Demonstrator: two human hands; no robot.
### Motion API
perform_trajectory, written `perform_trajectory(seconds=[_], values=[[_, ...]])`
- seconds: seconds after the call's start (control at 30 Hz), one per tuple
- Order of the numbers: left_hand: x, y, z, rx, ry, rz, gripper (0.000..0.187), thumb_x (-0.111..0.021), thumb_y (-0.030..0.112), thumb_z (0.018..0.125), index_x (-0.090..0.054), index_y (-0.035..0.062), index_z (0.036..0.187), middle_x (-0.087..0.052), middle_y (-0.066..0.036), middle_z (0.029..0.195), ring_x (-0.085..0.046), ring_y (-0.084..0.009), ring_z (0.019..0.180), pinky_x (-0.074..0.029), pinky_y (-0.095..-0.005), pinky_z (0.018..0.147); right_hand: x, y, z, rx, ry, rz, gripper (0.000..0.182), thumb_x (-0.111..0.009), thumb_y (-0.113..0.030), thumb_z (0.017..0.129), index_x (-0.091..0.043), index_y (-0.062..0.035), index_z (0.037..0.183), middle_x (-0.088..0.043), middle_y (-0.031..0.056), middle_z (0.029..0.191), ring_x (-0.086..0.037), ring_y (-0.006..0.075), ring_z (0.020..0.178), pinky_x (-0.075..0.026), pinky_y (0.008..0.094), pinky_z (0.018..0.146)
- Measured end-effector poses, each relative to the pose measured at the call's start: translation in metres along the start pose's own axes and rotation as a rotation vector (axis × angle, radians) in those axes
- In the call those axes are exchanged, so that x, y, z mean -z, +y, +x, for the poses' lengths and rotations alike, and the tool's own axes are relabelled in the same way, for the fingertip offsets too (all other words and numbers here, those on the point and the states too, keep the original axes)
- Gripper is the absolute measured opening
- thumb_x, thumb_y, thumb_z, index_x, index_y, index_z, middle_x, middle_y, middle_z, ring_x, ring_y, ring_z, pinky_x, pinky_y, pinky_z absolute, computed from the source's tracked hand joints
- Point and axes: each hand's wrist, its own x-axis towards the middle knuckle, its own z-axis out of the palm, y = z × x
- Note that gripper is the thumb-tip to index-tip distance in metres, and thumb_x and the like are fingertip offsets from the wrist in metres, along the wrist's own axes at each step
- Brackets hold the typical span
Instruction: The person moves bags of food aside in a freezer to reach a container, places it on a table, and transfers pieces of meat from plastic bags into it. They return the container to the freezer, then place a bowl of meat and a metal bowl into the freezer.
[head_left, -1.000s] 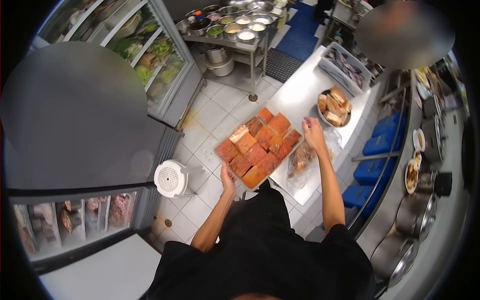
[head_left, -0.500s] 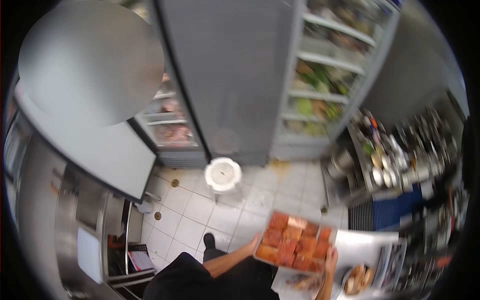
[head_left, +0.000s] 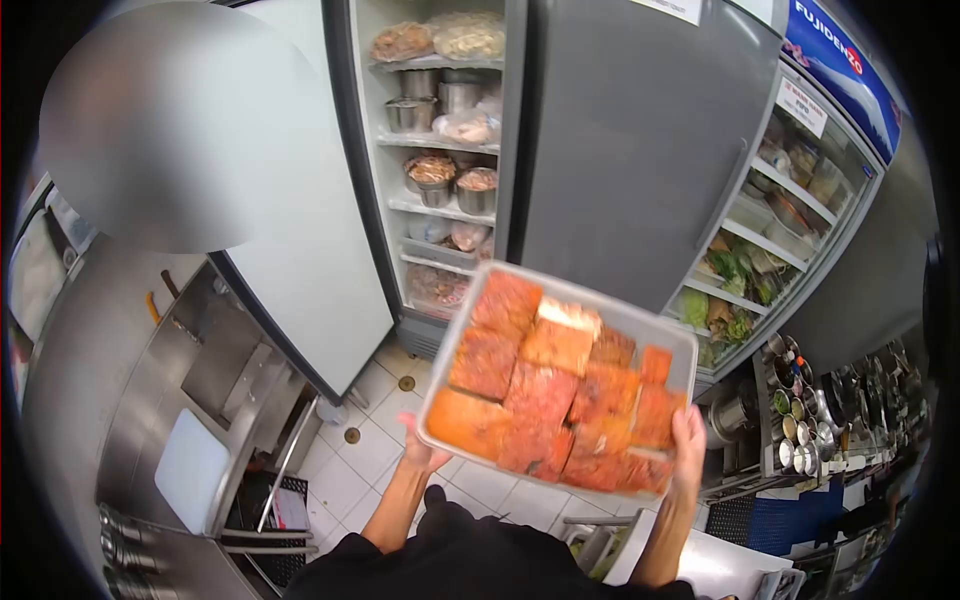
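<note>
Orange-red slabs (head_left: 540, 385) fill, in the head view, one shallow tray (head_left: 650, 330), which we hold in front of us, above the tiled floor (head_left: 372, 460). Our left hand (head_left: 425, 452) is clamped at its lower left corner, and our right hand (head_left: 688, 440) grips the right short side; the hands are well apart, with the tray between them. Its long axis runs from hand to hand, sloping down to the right. Beyond its upper left corner stands the open refrigerator (head_left: 513, 100), and our left hand is the nearer one to it. At lower right is the table (head_left: 725, 570).
</note>
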Motion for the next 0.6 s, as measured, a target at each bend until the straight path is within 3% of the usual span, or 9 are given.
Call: perform_trajectory(seconds=[0.07,0.2,0.3,0.33,0.37,0.43,0.53,0.6], values=[[0.001,0.05,0.021,-0.155,-0.065,0.133,0.085,-0.056,0.06,0.091,-0.031,0.0023,0.15,-0.042,-0.015,0.15,-0.045,-0.0322,0.135,-0.039,-0.0499,0.111,-0.058,-0.025,0.047,-0.005,-0.094,0.035,0.019,-0.056,-0.018,0.101,-0.058,-0.0031,0.113,-0.064,0.0009,0.109,-0.058,0.0078,0.1,-0.046,0.0266,0.09],[0.031,0.149,0.064,-0.258,-0.019,0.685,0.082,-0.065,0.049,0.09,-0.034,0.0005,0.148,-0.043,-0.015,0.149,-0.044,-0.0314,0.135,-0.036,-0.0481,0.112,-0.194,-0.069,0.115,0.024,-0.132,0.211,0.02,-0.054,-0.015,0.097,-0.061,-0.0031,0.111,-0.066,0.0041,0.109,-0.064,0.0137,0.098,-0.051,0.0304,0.086],[0.036,0.205,0.114,-0.364,-0.002,0.881,0.08,-0.071,0.042,0.089,-0.036,-0.0008,0.147,-0.043,-0.015,0.149,-0.044,-0.0308,0.135,-0.035,-0.0467,0.113,-0.265,-0.09,0.164,-0.026,-0.149,0.251,0.022,-0.052,-0.017,0.094,-0.061,-0.0039,0.11,-0.065,0.005,0.105,-0.064,0.0154,0.096,-0.053,0.0315,0.082],[0.029,0.221,0.142,-0.447,-0.018,0.767,0.077,-0.073,0.031,0.087,-0.035,0.0004,0.146,-0.045,-0.013,0.146,-0.045,-0.0294,0.133,-0.036,-0.0459,0.112,-0.271,-0.092,0.192,-0.081,-0.255,0.269,0.022,-0.052,-0.017,0.092,-0.061,-0.0047,0.109,-0.064,0.0046,0.101,-0.064,0.016,0.093,-0.054,0.0318,0.08],[0.017,0.237,0.171,-0.529,-0.041,0.656,0.075,-0.075,0.02,0.086,-0.034,0.0016,0.146,-0.047,-0.012,0.143,-0.046,-0.0279,0.131,-0.037,-0.045,0.111,-0.288,-0.094,0.212,-0.052,-0.216,0.239,0.022,-0.053,-0.018,0.093,-0.061,-0.0047,0.108,-0.064,0.0041,0.1,-0.064,0.0157,0.092,-0.054,0.0316,0.08],[-0.008,0.27,0.227,-0.556,-0.087,0.47,0.075,-0.075,0.019,0.087,-0.033,0.003,0.146,-0.049,-0.011,0.139,-0.048,-0.0272,0.129,-0.038,-0.0451,0.11,-0.319,-0.103,0.251,0.002,-0.136,0.178,0.021,-0.055,-0.021,0.094,-0.061,-0.0049,0.107,-0.063,0.0032,0.098,-0.063,0.0151,0.089,-0.054,0.0313,0.079],[-0.008,0.315,0.311,-0.557,-0.105,0.396,0.071,-0.072,0.019,0.09,-0.032,0.0046,0.147,-0.048,-0.01,0.139,-0.048,-0.0269,0.128,-0.037,-0.0466,0.111,-0.321,-0.096,0.363,0.429,-0.694,0.133,0.023,-0.055,-0.024,0.098,-0.062,-0.0047,0.106,-0.065,0.0033,0.1,-0.063,0.0134,0.089,-0.054,0.0311,0.078],[0.003,0.341,0.371,-0.569,-0.13,0.351,0.068,-0.07,0.022,0.093,-0.032,0.0044,0.147,-0.048,-0.01,0.14,-0.047,-0.0268,0.129,-0.037,-0.0471,0.111,-0.369,-0.11,0.401,0.449,-0.581,0.136,0.024,-0.052,-0.026,0.1,-0.063,-0.0043,0.107,-0.066,0.0037,0.1,-0.063,0.0129,0.089,-0.054,0.0306,0.079]])
